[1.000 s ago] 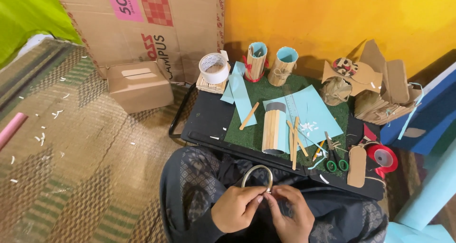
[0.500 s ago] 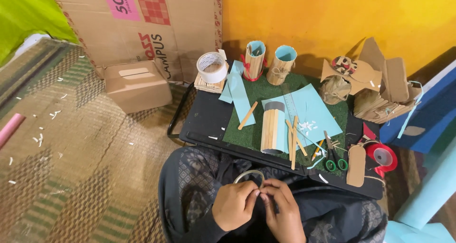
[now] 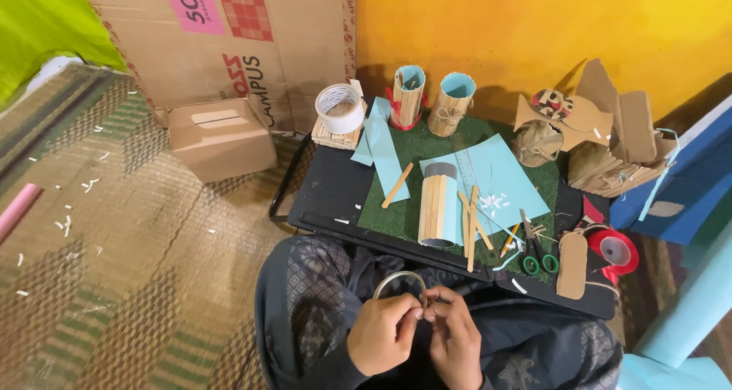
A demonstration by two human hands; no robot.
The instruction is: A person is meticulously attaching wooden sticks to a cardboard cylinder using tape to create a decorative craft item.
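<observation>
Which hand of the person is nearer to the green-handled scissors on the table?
The right hand. It is below and to the left of the green-handled scissors. The left hand is farther to the left, beyond the right hand. Both hands hold a thin ring over the lap.

From here I get a bright, evenly lit view with warm, saturated colour. Soft shadows fall behind the two cups (image 3: 431, 100) onto the yellow wall (image 3: 534, 24), so light comes from my side. No glare. Focus is sharp; straight lines bow slightly toward the corners.
</observation>
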